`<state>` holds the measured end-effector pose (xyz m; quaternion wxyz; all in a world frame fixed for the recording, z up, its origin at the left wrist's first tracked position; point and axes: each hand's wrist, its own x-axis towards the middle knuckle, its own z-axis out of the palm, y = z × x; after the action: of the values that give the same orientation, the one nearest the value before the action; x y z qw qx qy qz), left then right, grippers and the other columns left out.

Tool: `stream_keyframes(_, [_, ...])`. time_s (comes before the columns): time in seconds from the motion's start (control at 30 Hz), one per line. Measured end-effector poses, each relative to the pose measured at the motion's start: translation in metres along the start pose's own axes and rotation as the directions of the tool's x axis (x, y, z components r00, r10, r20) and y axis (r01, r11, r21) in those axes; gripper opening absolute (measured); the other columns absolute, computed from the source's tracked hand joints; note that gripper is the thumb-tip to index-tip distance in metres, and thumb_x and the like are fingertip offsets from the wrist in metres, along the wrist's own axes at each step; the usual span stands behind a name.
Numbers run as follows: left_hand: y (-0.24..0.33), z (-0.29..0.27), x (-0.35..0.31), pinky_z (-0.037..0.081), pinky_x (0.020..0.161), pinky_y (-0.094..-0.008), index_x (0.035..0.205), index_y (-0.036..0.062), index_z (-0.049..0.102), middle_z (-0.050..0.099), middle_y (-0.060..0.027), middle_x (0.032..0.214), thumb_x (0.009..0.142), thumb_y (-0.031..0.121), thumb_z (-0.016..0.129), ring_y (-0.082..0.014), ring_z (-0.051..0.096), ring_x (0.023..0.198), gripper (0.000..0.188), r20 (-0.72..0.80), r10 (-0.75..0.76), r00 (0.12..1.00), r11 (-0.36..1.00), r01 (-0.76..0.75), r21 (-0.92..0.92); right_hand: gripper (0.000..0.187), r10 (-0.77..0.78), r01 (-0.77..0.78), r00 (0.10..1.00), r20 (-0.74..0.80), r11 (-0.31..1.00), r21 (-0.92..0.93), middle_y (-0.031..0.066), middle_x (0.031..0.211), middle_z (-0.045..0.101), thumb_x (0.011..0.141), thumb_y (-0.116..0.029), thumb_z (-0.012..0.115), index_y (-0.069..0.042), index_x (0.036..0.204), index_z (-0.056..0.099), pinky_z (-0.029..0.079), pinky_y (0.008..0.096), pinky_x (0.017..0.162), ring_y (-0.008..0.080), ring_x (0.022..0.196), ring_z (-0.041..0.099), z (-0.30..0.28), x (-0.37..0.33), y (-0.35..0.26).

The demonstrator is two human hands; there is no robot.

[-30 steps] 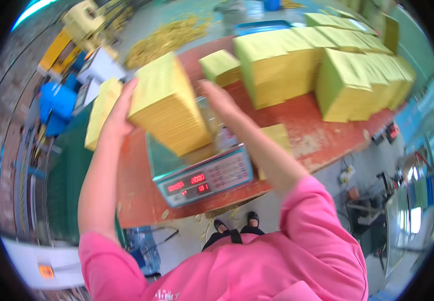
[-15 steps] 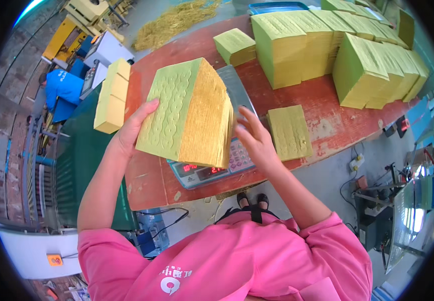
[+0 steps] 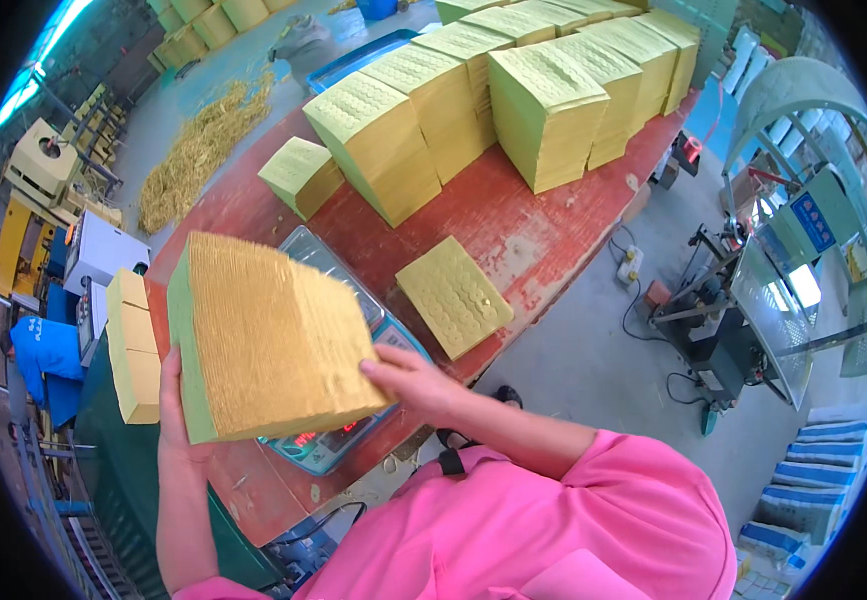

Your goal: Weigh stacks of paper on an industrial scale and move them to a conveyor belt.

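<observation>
A thick stack of yellow paper (image 3: 278, 345) is held between my two hands, tilted, with its layered side facing up. My left hand (image 3: 177, 415) supports its embossed green-yellow face at the left end; most of those fingers are hidden behind it. At the right end, my right hand (image 3: 415, 386) grips the sheet edges, thumb on top and the other fingers mostly out of sight. Beneath the stack, a blue-rimmed digital scale (image 3: 391, 342) with a lit red display is partly covered. Just right of the scale lies a low embossed paper stack (image 3: 453, 298).
Rows of tall yellow paper stacks (image 3: 378, 125) line the far side of the red table (image 3: 543, 235). One smaller stack (image 3: 301, 175) stands beside them. More paper blocks (image 3: 133, 345) sit at the left. Machinery (image 3: 753, 310) stands on the floor at right.
The paper stack has turned, bringing its layered side up and swinging the embossed face left. My right hand, previously apart from it, now grips its right end. The view has shifted right.
</observation>
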<state>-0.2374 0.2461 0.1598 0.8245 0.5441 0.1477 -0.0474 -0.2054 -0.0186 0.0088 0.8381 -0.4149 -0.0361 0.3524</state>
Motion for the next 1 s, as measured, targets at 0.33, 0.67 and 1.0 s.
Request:
stream_keyframes(0.33, [-0.062,0.163,0.117,0.048,0.098,-0.0366,0.14,0.0067,0.044,0.059,-0.0077,0.13,0.098,0.04,0.054,-0.0196,0.059,0.117,0.054,0.2,0.139,0.97,0.99,-0.139,-0.014,0.05,-0.175,0.17,0.946,-0.272,0.985,-0.042,0.0078,0.123,0.062,0.097,-0.036,0.058,0.0,0.132,0.054,0.047,0.0324,0.093,0.0174,0.108,0.06,-0.155,-0.008,-0.142])
stream_keyframes(0.67, [-0.133,0.262,0.212,0.034,0.098,-0.0716,0.147,0.0135,0.035,0.044,-0.0157,0.146,0.087,0.062,0.056,-0.0399,0.042,0.133,0.079,0.072,-0.247,0.966,0.96,0.234,0.155,0.053,-0.103,-0.04,0.877,-0.469,0.957,-0.286,0.0152,0.129,0.06,0.098,-0.038,0.051,0.0,0.135,0.052,0.049,0.0384,0.094,0.0223,0.116,0.059,-0.273,0.028,-0.165])
stream_keyframes(1.0, [-0.139,0.3,0.219,0.034,0.1,-0.07,0.146,0.013,0.036,0.044,-0.0163,0.145,0.088,0.061,0.055,-0.038,0.043,0.132,0.077,0.055,-0.245,0.968,0.939,0.223,0.261,0.039,-0.575,0.203,0.673,-0.466,0.749,-0.631,0.0176,0.119,0.065,0.091,-0.009,0.059,0.002,0.128,0.055,0.053,0.0335,0.087,0.0239,0.107,0.066,-0.345,-0.016,-0.176])
